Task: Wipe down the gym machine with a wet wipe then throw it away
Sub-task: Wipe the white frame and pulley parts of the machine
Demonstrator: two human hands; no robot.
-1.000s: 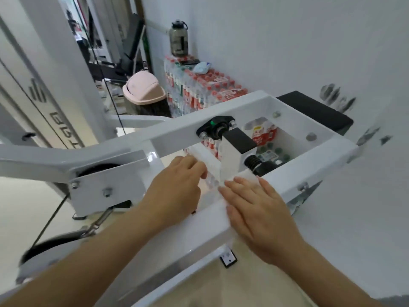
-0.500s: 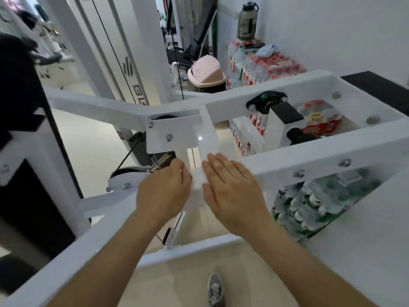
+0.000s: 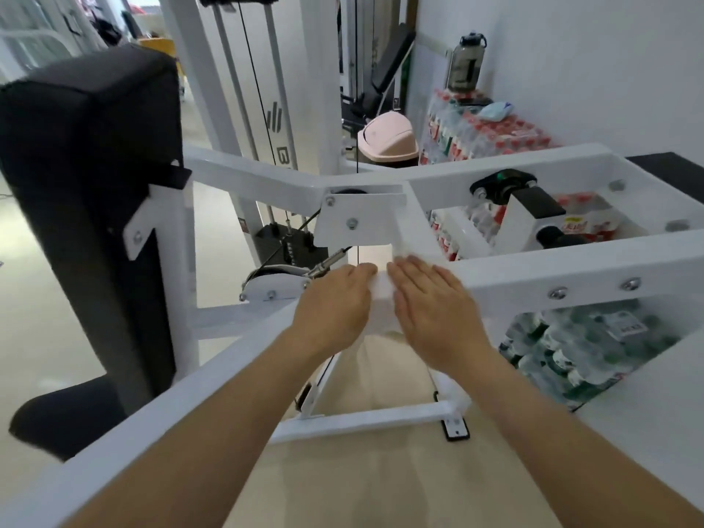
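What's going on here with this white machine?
A person is wiping down the white gym machine frame. Both hands lie on a white wet wipe spread over a frame bar. The right hand presses flat on one side, and the left hand covers the other, fingertips hidden. A pink bin stands further back, and the wipe is not yet thrown away.

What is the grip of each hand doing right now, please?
Left hand: fingers bent at the wet wipe; grip cannot be told.
Right hand: open, flat fingers pressing the wipe on the white frame.
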